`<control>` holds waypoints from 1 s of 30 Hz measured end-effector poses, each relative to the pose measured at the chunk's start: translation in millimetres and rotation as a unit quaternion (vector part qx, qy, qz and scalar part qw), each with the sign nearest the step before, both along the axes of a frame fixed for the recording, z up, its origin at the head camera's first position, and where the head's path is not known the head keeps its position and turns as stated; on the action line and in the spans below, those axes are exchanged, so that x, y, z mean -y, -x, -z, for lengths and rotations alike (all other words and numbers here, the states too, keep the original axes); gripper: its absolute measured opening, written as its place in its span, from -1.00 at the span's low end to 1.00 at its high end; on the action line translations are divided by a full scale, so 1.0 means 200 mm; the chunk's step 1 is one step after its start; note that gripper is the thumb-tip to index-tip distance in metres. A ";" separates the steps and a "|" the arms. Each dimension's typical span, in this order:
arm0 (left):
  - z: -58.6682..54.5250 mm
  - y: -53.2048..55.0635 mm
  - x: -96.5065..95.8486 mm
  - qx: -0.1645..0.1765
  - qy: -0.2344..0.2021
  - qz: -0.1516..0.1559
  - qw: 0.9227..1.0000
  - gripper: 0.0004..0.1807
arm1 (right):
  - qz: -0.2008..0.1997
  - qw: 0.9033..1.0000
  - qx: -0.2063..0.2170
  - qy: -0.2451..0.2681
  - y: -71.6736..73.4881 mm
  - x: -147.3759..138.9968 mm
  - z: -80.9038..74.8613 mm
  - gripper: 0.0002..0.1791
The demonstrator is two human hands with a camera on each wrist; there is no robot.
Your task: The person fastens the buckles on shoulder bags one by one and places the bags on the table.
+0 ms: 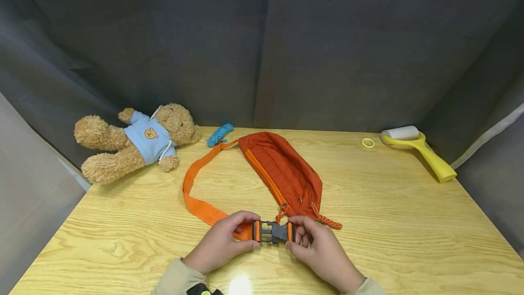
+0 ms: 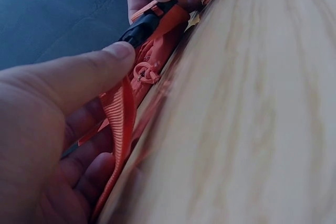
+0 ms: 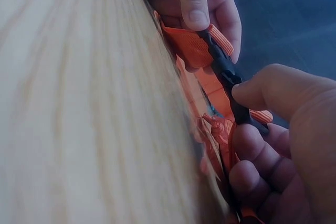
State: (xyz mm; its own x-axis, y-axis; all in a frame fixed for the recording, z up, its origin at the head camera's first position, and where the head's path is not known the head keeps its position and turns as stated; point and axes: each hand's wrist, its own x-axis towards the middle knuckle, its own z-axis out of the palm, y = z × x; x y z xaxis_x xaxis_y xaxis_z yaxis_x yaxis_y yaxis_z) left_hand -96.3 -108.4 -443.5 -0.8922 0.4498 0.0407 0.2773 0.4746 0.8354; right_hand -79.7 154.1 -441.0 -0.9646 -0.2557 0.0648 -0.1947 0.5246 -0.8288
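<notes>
In the head view, the left hand pinches the pronged half of a dark buckle, and the right hand pinches the socket half, the prongs at its mouth. The red bag lies on the counter just beyond the hands, its orange strap looping left. A teddy bear lies at far left.

The left wrist view shows the strap hanging past curled fingers.

In the right wrist view, the right thumb touches the buckle.
</notes>
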 end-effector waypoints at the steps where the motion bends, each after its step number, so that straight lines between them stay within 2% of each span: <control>1: 0.00 0.00 0.00 0.000 0.000 0.001 1.000 -0.45 | 0.000 1.000 0.000 0.001 0.00 0.00 0.00 -0.53; 12: 0.00 0.00 -0.01 0.005 0.001 0.004 1.000 -0.45 | -0.009 1.000 -0.012 0.006 -0.01 0.01 -0.01 -0.54; 23: -0.01 0.00 -0.01 0.005 0.002 0.004 1.000 -0.45 | -0.005 1.000 -0.007 0.004 -0.01 0.01 -0.01 -0.53; 30: 0.00 0.00 -0.01 0.007 -0.005 0.007 1.000 -0.47 | -0.011 0.999 -0.029 0.016 -0.01 0.01 0.00 -0.54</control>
State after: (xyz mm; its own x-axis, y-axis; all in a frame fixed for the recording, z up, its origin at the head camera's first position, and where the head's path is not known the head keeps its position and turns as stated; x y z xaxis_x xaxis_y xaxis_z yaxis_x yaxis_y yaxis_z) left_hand -96.2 -106.4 -442.8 -0.8868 0.4610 0.0326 0.2719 0.4633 0.8435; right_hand -77.3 151.9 -441.1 -0.9530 -0.2744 0.1283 -0.2541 0.4934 -0.8319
